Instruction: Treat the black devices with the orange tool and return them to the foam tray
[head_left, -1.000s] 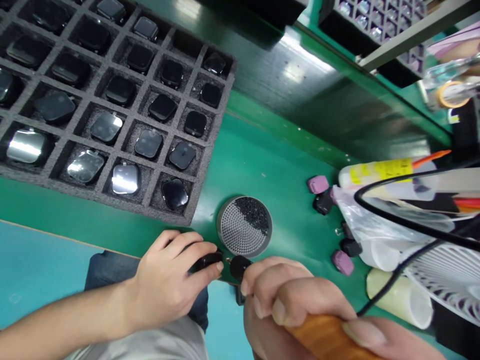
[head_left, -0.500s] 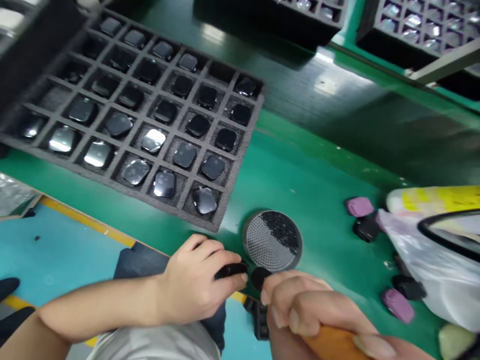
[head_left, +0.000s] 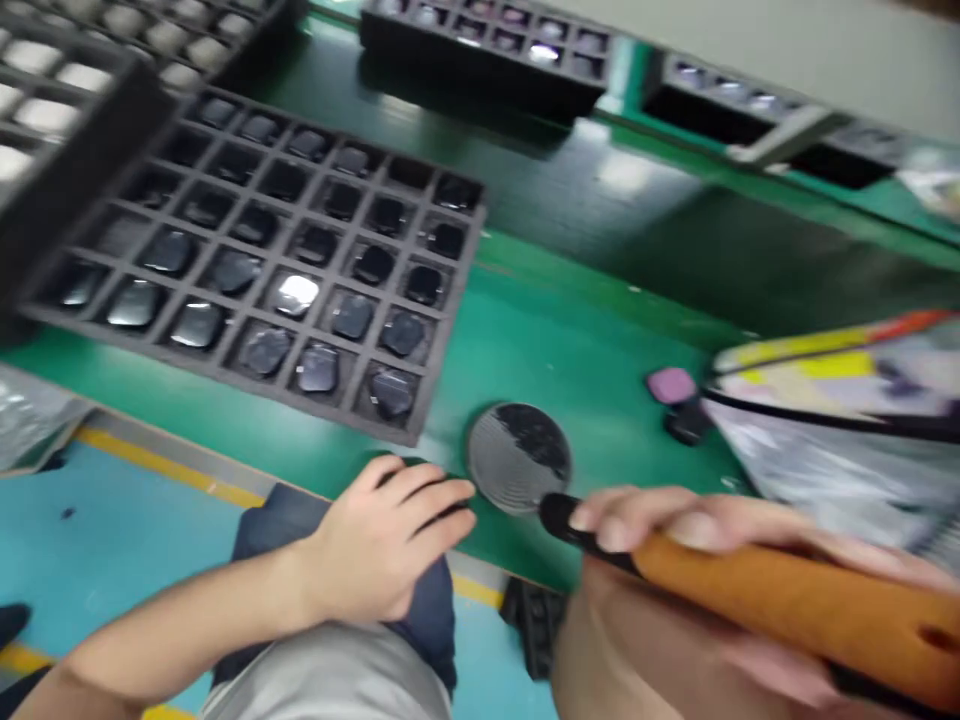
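My left hand (head_left: 382,545) rests at the near edge of the green bench (head_left: 570,340), fingers curled over a small black part (head_left: 442,512) that barely shows under them. My right hand (head_left: 675,535) is wrapped round an orange-handled tool (head_left: 795,600) whose black tip (head_left: 559,515) points left, just below a round grey mesh dish (head_left: 517,458) holding tiny black pieces. The tool tip and the left fingers are a short way apart. The picture is blurred by motion.
A dark foam tray (head_left: 450,330) with several glossy black square parts fills the left of the bench. More trays stand at the back. A pink piece (head_left: 670,385), a black piece (head_left: 686,425) and a plastic bag with bottles (head_left: 840,420) lie right.
The view has swung left and up. My right hand has drawn the tool tip away from the part in my left hand, which now lies flatter on the bench edge.
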